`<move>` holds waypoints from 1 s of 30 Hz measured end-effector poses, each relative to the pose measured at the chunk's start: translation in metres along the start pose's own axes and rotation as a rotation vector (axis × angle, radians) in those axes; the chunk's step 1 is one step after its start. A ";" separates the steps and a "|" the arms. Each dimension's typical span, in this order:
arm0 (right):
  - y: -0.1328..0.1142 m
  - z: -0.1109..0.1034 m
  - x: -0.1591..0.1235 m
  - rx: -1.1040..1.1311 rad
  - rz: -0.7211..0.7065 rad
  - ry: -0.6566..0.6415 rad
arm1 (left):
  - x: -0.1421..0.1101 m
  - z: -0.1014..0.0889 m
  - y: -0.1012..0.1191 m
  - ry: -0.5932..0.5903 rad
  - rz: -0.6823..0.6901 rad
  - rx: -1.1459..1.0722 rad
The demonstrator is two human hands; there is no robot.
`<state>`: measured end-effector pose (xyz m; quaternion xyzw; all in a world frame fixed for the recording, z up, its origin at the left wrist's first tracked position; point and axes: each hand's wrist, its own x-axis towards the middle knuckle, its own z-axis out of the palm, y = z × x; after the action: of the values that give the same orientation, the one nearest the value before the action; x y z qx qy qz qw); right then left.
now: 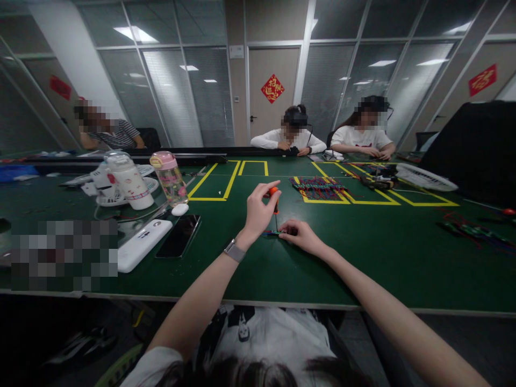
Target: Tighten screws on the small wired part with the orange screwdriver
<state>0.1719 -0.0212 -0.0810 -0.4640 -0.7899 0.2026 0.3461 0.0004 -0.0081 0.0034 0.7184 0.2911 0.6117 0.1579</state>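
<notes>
My left hand point(260, 208) is closed around the orange and black handle of a screwdriver point(276, 208), which stands upright with its shaft pointing down. The tip meets a small green circuit board point(273, 233) on the green table. My right hand point(300, 236) rests low on the table and pinches the right side of that board, covering part of it. Short coloured wires seem to stick out at the board's left end. Beyond my hands lies a bundle of similar boards with red and blue wires point(318, 188).
To the left are a black phone point(178, 236), a white power bank point(144, 246), a white earbud case point(179, 209), a pink-lidded bottle point(169, 180) and a white bottle point(131, 183). More wired boards point(478, 230) lie at right. Several people sit across the table.
</notes>
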 end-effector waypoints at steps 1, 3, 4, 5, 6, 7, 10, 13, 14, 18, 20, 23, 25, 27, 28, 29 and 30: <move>0.000 0.000 0.000 -0.003 -0.002 0.001 | 0.000 0.000 0.000 -0.001 -0.006 0.006; -0.001 0.000 0.000 -0.010 -0.005 0.002 | 0.000 0.000 0.000 -0.031 -0.043 -0.021; -0.001 0.000 0.000 -0.013 -0.005 0.002 | 0.001 0.000 0.000 -0.053 -0.065 -0.055; -0.001 -0.001 0.000 -0.016 -0.005 0.001 | 0.001 0.000 0.000 -0.075 -0.083 -0.095; -0.002 -0.001 0.000 -0.019 -0.006 0.001 | 0.001 0.001 -0.001 -0.092 -0.093 -0.130; -0.002 0.000 -0.001 -0.020 -0.008 0.000 | 0.001 0.001 -0.001 -0.102 -0.097 -0.152; -0.002 0.000 -0.001 -0.026 -0.013 0.006 | 0.000 0.001 -0.001 -0.087 -0.061 -0.118; -0.002 0.001 -0.002 -0.040 -0.020 0.018 | 0.000 0.000 0.001 -0.050 -0.018 -0.029; -0.003 0.001 -0.002 -0.046 -0.024 0.021 | -0.001 0.000 0.001 -0.052 -0.008 -0.014; -0.005 0.001 -0.003 -0.064 -0.034 0.021 | -0.001 0.001 0.001 -0.100 0.002 -0.077; -0.006 0.000 -0.003 -0.066 -0.030 0.016 | -0.001 0.001 0.000 -0.093 -0.011 -0.115; -0.008 0.000 -0.003 -0.066 -0.028 0.008 | -0.001 0.001 0.000 -0.042 -0.026 -0.071; -0.008 0.000 -0.003 -0.064 -0.031 0.013 | -0.001 0.000 -0.001 -0.010 -0.037 -0.012; -0.009 0.000 -0.003 -0.063 -0.035 0.023 | -0.001 0.001 -0.002 -0.010 -0.043 0.009; -0.009 0.000 -0.004 -0.064 -0.035 0.027 | -0.001 0.001 -0.002 -0.025 -0.041 -0.001; -0.009 0.000 -0.004 -0.066 -0.034 0.027 | -0.001 0.002 -0.003 -0.046 -0.036 -0.022; -0.009 0.000 -0.004 -0.068 -0.034 0.027 | -0.001 0.003 -0.003 -0.070 -0.030 -0.049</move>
<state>0.1679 -0.0287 -0.0764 -0.4645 -0.7993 0.1635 0.3443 0.0020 -0.0060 0.0001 0.7307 0.2812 0.5908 0.1948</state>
